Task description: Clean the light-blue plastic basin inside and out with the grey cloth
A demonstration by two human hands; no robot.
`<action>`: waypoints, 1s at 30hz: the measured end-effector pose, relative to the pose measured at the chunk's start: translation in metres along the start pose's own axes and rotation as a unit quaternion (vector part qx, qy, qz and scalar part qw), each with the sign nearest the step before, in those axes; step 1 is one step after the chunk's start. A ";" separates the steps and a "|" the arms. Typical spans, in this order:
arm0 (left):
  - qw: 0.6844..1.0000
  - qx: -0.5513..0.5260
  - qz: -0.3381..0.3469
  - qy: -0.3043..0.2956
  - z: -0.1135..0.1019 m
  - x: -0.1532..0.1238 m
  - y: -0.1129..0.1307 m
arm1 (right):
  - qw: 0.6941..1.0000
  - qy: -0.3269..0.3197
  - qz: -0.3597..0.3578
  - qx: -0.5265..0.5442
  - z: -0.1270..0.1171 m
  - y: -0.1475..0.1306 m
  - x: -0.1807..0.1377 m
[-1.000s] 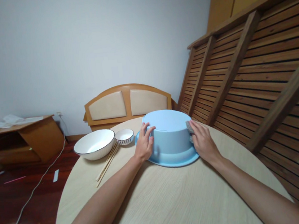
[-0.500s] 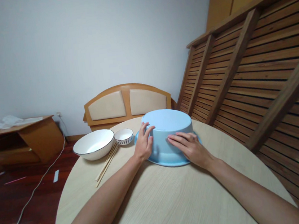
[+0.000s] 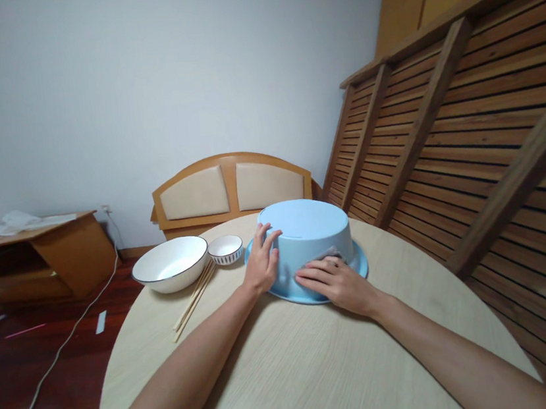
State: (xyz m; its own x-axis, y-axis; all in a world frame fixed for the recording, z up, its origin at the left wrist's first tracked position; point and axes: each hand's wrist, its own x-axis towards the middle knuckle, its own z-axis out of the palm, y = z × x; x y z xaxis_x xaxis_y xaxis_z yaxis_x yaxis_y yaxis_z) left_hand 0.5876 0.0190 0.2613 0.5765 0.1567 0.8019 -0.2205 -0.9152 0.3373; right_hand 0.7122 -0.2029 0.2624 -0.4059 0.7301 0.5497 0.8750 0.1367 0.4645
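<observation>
A light blue plastic basin (image 3: 305, 220) stands upside down on the round wooden table, its base facing up and its flared rim on the tabletop. My left hand (image 3: 262, 259) rests against the basin's left side, fingers spread and fingertips near the upper edge. Against the front wall, low down, my right hand (image 3: 335, 283) presses a crumpled whitish cloth or tissue (image 3: 331, 252). Only a strip of it shows above the fingers; the rest is hidden under the hand. To the left are a large white bowl (image 3: 171, 263), a small striped bowl (image 3: 225, 249) and several wooden chopsticks (image 3: 195, 301).
The round table (image 3: 294, 374) has pale wood grain. Behind it is a padded headboard (image 3: 231, 186). A slatted wooden frame (image 3: 447, 163) leans at the right. A low cabinet (image 3: 36, 260) stands at the left, and a cable (image 3: 66, 343) crosses the floor.
My right hand has slid left and down along the basin's front wall, and the whitish cloth or tissue now shows above its fingers. My left hand and the basin have stayed put.
</observation>
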 end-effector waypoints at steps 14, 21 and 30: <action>0.996 0.071 0.047 0.001 0.004 -0.002 0.010 | 0.970 0.133 0.203 -0.023 -0.013 0.035 -0.019; 0.997 0.064 0.044 0.011 0.004 -0.001 0.013 | 0.999 0.029 0.038 -0.022 -0.008 0.014 -0.006; 0.998 0.038 0.031 0.028 -0.002 0.002 0.007 | 0.996 -0.036 -0.062 0.054 -0.004 -0.013 0.018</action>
State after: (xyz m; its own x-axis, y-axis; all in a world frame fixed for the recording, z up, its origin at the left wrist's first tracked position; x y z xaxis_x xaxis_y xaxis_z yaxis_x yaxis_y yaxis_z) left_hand 0.5853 0.0135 0.2669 0.5187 0.1166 0.8470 -0.1933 -0.9490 0.2490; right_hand 0.6928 -0.1946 0.2691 -0.4953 0.7491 0.4400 0.8445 0.2964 0.4461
